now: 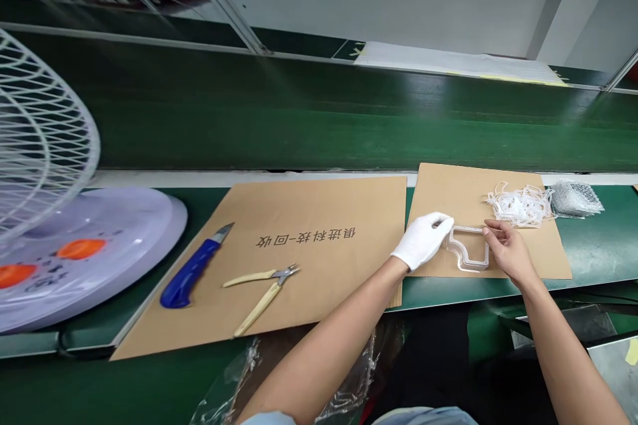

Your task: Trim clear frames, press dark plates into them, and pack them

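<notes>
My left hand (423,239) wears a white glove and grips the left end of a clear plastic frame part (469,252). The bare fingers of my right hand (506,249) pinch the same part at its right upper corner. The part lies low over a small brown cardboard sheet (448,189). A pile of thin white plastic trimmings (521,204) sits just beyond my right hand on that sheet.
A larger cardboard sheet (319,212) with printed characters holds a blue-handled knife (192,269) and cream-handled cutters (264,289). A white fan (44,146) with a lilac base (114,239) stands at left. Bubble wrap (575,198) lies far right. A green conveyor belt (319,119) runs behind.
</notes>
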Tool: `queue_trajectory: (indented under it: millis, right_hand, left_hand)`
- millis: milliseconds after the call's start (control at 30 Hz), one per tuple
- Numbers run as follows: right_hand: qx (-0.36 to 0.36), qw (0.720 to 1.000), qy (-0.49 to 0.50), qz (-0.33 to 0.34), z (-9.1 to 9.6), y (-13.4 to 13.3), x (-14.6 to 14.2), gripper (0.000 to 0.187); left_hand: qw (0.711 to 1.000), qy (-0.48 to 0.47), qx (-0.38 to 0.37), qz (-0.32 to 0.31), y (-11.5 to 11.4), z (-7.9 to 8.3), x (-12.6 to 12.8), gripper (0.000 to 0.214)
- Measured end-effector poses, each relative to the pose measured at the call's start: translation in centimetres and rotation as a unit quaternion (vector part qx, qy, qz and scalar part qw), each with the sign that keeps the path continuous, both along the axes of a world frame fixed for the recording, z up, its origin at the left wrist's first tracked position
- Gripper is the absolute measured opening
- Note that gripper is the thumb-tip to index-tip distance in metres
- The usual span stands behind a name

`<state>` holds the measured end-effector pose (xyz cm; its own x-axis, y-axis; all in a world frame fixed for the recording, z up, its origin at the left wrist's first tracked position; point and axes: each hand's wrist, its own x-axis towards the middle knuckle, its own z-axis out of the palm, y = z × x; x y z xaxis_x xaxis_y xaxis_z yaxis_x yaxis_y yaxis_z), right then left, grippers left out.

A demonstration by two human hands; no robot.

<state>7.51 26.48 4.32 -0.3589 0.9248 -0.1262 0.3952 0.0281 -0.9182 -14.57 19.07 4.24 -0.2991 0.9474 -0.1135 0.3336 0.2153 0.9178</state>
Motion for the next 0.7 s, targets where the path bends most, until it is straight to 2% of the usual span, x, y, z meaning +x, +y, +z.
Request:
queue_trajectory:
  millis: [133, 233, 567, 700]
  right_hand:
    - [-0.061, 0.996, 0.068, -0.011, -0.3, -0.9, 1.2, 0.055]
    - [-0.082, 0.992, 0.09, -0.018, -0.5, -1.1, 1.2, 0.057]
    - [-0.049, 0.99, 0.107, -0.075, -1.7, -0.7, -0.5, 0.047]
    - [-0.017, 0.989, 0.124, -0.082, -1.2, -2.3, 0.9, 0.053]
  left_hand:
    - [1.0, -0.022, -0.011, 0.012, -0.8, -0.2, 0.0, 0.021]
    - [1.0, -0.019, -0.016, 0.019, -0.7, -0.5, 0.4, 0.022]
    - [0.996, 0.091, -0.012, -0.023, 0.0, -1.7, 0.7, 0.033]
    - [0.991, 0.117, -0.023, -0.053, 0.2, -0.6, 0.3, 0.035]
